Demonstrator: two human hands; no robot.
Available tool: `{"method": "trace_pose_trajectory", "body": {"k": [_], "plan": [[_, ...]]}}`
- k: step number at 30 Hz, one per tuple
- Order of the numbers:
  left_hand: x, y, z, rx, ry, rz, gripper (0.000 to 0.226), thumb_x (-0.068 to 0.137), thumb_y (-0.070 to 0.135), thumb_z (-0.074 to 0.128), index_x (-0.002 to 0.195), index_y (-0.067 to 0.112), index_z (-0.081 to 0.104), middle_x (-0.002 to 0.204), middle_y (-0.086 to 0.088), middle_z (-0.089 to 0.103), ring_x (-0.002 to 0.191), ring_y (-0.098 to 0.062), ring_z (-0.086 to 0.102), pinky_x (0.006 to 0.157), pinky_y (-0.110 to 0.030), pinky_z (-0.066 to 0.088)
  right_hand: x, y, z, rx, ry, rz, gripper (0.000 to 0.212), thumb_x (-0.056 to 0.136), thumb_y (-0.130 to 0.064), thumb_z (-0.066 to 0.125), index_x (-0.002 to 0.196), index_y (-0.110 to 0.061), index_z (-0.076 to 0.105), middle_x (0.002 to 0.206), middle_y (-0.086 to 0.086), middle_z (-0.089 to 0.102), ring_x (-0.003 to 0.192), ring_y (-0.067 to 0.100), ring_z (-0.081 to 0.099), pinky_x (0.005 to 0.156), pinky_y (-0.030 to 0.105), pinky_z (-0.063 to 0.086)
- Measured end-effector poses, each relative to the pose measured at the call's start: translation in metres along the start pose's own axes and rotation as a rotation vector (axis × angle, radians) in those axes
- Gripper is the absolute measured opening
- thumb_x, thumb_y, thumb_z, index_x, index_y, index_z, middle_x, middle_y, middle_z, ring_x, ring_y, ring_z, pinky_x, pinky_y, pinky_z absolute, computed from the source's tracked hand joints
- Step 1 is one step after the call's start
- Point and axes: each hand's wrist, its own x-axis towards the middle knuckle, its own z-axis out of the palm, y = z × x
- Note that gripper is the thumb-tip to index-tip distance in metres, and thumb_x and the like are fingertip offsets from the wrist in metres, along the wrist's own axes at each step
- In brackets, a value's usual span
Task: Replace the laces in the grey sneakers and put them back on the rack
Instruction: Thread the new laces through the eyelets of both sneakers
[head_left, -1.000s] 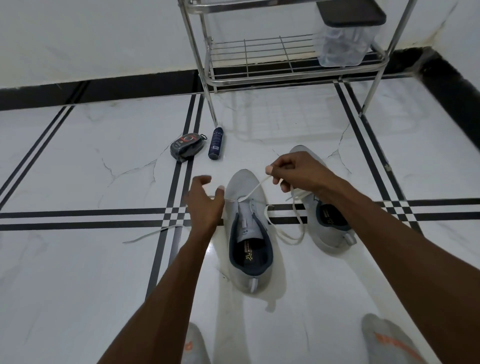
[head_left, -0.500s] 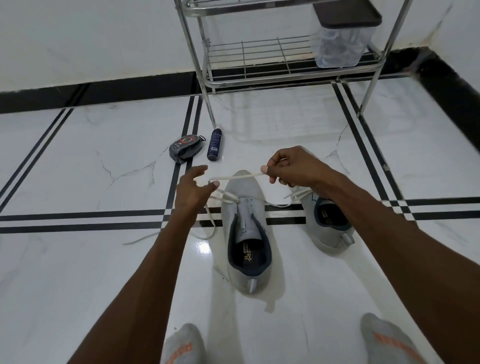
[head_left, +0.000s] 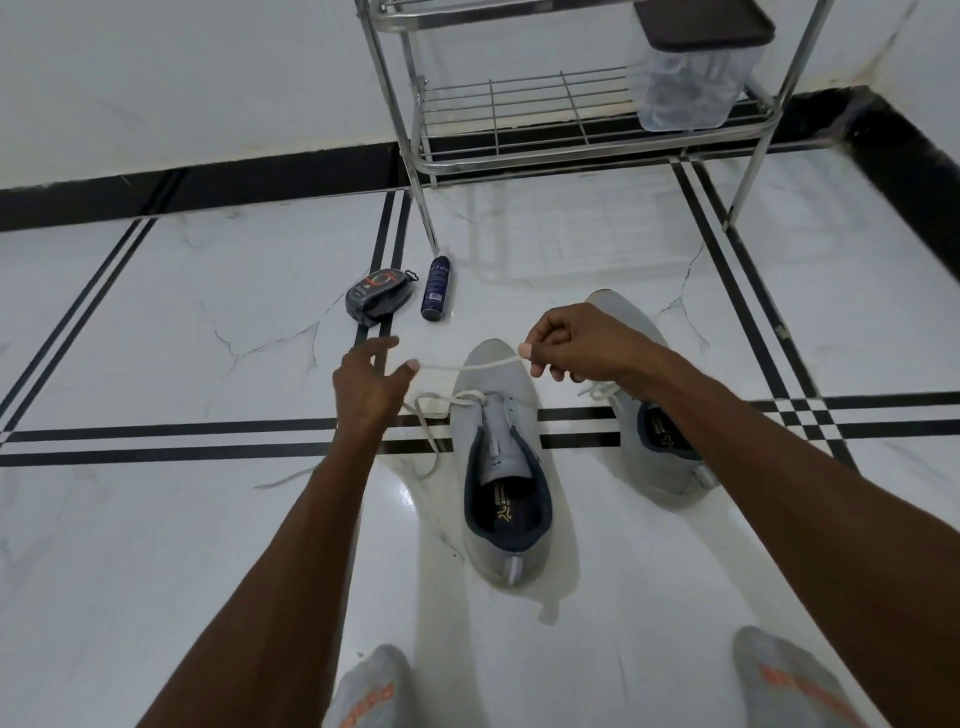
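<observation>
Left to right, head view. Left of centre, on the white marble floor (head_left: 156, 338) with black inlay stripes, we see a dark grey oval shoe-polish sponge case (head_left: 379, 296) with an orange ring on its lid, and just beside it a dark blue spray can (head_left: 435, 288) lying on its side; the print on both is too small to read.

Our left hand (head_left: 370, 384) reaches forward at centre frame, palm angled right, fingers spread and fairly straight. The thumb tip touches the white lace (head_left: 470, 366); we cannot tell if it pinches it.

That lace runs taut from the left thumb across the toe of the near grey knit sneaker (head_left: 506, 457) to our right hand (head_left: 576, 345). The sneaker sits centre frame, toe pointing away, navy lining. The lace is threaded only at the front eyelets, and its loose end trails down-left across the floor. The insole carries a gold logo and text, unreadable.

The right hand is fisted, thumb and forefinger clamped on the lace end, above the toe.

The second grey sneaker (head_left: 654, 447) lies right of centre, partly hidden by the right forearm, with white lacing visible.

At the top, the chrome wire rack (head_left: 519, 104) holds a clear plastic container with a dark lid (head_left: 691, 67) on its right side. Our grey socks with orange lettering (head_left: 779, 680) are at the bottom edge.
</observation>
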Motion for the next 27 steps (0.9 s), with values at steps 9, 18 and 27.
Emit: {"method": "trace_pose_trajectory", "body": {"k": [9, 18, 27], "plan": [[-0.016, 0.033, 0.024, -0.093, -0.357, 0.224, 0.013, 0.094, 0.027, 0.072, 0.094, 0.016, 0.079, 0.085, -0.001, 0.077, 0.078, -0.011, 0.070, 0.073, -0.028, 0.049, 0.002, 0.006, 0.004, -0.027, -0.020, 0.022, 0.019, 0.095, -0.025, 0.068, 0.100, -0.007, 0.068, 0.085, 0.002, 0.078, 0.066, 0.008, 0.061, 0.059, 0.026, 0.044], [-0.030, 0.056, 0.031, -0.209, -0.642, 0.215, 0.027, 0.096, 0.029, 0.069, 0.116, 0.013, 0.075, 0.104, 0.000, 0.077, 0.100, -0.006, 0.071, 0.081, -0.015, 0.053, 0.003, 0.005, 0.007, 0.065, 0.000, 0.049, 0.025, 0.093, -0.027, 0.072, 0.104, -0.006, 0.066, 0.084, 0.003, 0.078, 0.068, 0.009, 0.061, 0.061, 0.027, 0.044], [-0.016, 0.017, 0.017, -0.073, -0.064, -0.006, 0.016, 0.094, 0.025, 0.070, 0.097, 0.012, 0.080, 0.082, -0.004, 0.077, 0.064, 0.003, 0.065, 0.052, -0.009, 0.044, 0.005, 0.012, -0.004, -0.027, -0.032, 0.049, 0.017, 0.095, -0.020, 0.068, 0.101, -0.004, 0.072, 0.088, 0.003, 0.078, 0.068, 0.005, 0.061, 0.067, 0.026, 0.049]]}}
